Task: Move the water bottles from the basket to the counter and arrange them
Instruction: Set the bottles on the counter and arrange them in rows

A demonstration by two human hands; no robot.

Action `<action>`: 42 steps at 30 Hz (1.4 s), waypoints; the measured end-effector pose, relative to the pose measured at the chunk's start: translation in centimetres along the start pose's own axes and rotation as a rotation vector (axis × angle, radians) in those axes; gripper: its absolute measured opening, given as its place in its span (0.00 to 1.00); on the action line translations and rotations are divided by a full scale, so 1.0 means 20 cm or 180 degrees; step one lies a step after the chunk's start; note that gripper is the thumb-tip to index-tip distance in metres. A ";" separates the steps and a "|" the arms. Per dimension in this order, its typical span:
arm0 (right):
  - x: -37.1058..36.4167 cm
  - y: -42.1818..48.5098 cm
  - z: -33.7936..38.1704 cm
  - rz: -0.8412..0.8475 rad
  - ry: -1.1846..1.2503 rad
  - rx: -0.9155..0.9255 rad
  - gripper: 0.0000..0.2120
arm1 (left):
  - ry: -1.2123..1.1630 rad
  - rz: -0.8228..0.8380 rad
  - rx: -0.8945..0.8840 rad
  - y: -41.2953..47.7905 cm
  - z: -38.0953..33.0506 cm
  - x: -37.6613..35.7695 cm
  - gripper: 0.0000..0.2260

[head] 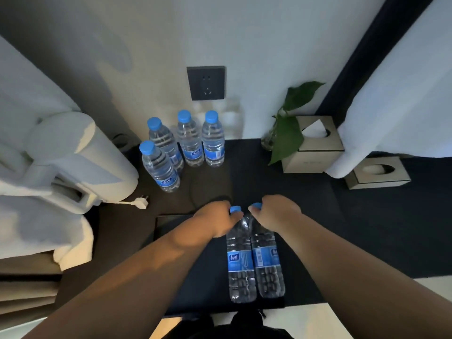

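the left grip is curled tight round the neck of a first bottle just under its blue cap, and the right grip is clamped the same way on a second bottle — the two hang side by side, touching, well in front of the socket and over the near edge of the tabletop; whether their bases rest on it i cannot tell. four more bottles stand upright in a loose cluster just below the socket and a little to its left, three toward the wall and one in front. the basket is not plainly in view. with clear water up to the shoulders, each bottle looks full: fairly heavy for its size, with thin ribbed walls that would dent under a squeeze and a smooth label that could slip. the neck under the cap is the stiff part, so it seems the safest hold for carrying, though a bottle hung there can swing — for setting down neatly a hold round the ribbed middle would likely steer better. the step in hand seems to be bringing this pair toward the cluster below the socket.
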State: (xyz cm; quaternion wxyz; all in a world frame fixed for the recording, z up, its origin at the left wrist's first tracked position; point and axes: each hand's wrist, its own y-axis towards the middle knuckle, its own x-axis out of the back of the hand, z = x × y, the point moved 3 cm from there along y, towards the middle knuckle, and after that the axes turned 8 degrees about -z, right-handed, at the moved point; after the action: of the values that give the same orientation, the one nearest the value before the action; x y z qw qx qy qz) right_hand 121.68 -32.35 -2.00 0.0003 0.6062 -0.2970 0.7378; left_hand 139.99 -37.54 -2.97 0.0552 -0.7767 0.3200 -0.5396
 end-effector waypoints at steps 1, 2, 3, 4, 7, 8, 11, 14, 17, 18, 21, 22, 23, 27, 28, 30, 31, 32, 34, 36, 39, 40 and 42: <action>-0.01 0.01 0.00 0.0036 -0.0012 -0.0024 0.28 | -0.0055 -0.0039 0.0034 0.02 -0.02 -0.02 0.23; -0.02 0.01 0.00 0.0056 -0.0022 -0.0046 0.27 | -0.0109 -0.0089 0.0065 0.03 -0.04 -0.03 0.22; -0.03 0.02 0.01 0.0051 -0.0031 -0.0059 0.26 | -0.0145 -0.0138 0.0104 0.05 -0.05 -0.05 0.21; -0.04 0.03 0.01 0.0045 -0.0040 -0.0079 0.26 | -0.0155 -0.0182 0.0148 0.06 -0.05 -0.05 0.20; -0.03 0.05 0.05 0.0147 -0.0030 -0.0196 0.24 | -0.0229 -0.0313 0.0290 0.08 -0.05 -0.05 0.18; -0.03 0.06 0.05 0.0215 0.0038 -0.0219 0.23 | -0.0296 -0.0318 0.0361 0.08 -0.05 -0.05 0.18; -0.02 0.07 0.05 0.0408 0.0519 -0.0167 0.18 | -0.0549 -0.0093 0.0625 0.08 -0.04 -0.03 0.21; 0.05 0.04 0.06 0.0425 0.0920 0.0059 0.16 | -0.0521 0.0224 0.0672 0.04 -0.02 0.06 0.23; 0.15 0.00 0.11 0.0410 0.1067 0.0363 0.18 | -0.0181 0.0636 0.0521 -0.03 0.00 0.18 0.25; 0.18 -0.01 0.14 0.0425 0.1066 0.0494 0.19 | -0.0064 0.0712 0.0451 -0.06 0.00 0.21 0.26; 0.26 -0.04 0.24 0.0384 0.0946 0.0879 0.18 | 0.0080 0.0683 0.0282 -0.14 0.03 0.28 0.24; 0.29 -0.04 0.28 0.0350 0.0937 0.0986 0.18 | 0.0070 0.0613 0.0227 -0.16 0.04 0.30 0.23; 0.32 -0.05 0.30 0.0311 0.0941 0.1081 0.17 | 0.0036 0.0511 0.0170 -0.19 0.04 0.32 0.22; 0.44 -0.07 0.38 0.0061 0.0929 0.1330 0.17 | -0.0084 0.0009 -0.0033 -0.27 0.07 0.48 0.21; 0.48 -0.08 0.39 -0.0013 0.0917 0.1381 0.16 | -0.0075 -0.0105 -0.0050 -0.29 0.07 0.53 0.21; 0.56 -0.09 0.43 -0.0155 0.0883 0.1498 0.16 | -0.0004 -0.0340 -0.0120 -0.30 0.07 0.64 0.21; 0.61 -0.09 0.45 -0.0224 0.0884 0.1548 0.15 | 0.0043 -0.0441 -0.0184 -0.31 0.07 0.70 0.21; 0.65 -0.10 0.47 -0.0289 0.0903 0.1580 0.15 | 0.0076 -0.0517 -0.0246 -0.31 0.07 0.75 0.20; 0.73 -0.10 0.51 -0.0424 0.0957 0.1590 0.15 | 0.0061 -0.0699 -0.0310 -0.30 0.06 0.85 0.17; 0.79 -0.10 0.54 -0.0595 0.1025 0.1573 0.16 | -0.0046 -0.0975 -0.0309 -0.30 0.06 0.94 0.15; 0.87 -0.10 0.59 -0.0934 0.1039 0.1555 0.14 | -0.0153 -0.1401 -0.0335 -0.30 0.06 1.01 0.14; 0.88 -0.11 0.61 -0.1050 0.1027 0.1541 0.13 | -0.0134 -0.1507 -0.0349 -0.30 0.05 1.01 0.13; 0.88 -0.12 0.63 -0.1198 0.1044 0.1520 0.11 | -0.0089 -0.1638 -0.0324 -0.30 0.03 1.01 0.11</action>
State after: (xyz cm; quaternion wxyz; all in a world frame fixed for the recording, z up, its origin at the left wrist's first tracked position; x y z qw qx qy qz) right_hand 129.18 -42.35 15.92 0.0422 0.5067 0.0052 0.8611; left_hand 147.44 -44.20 15.54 -0.1186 -0.8417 0.1379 -0.5084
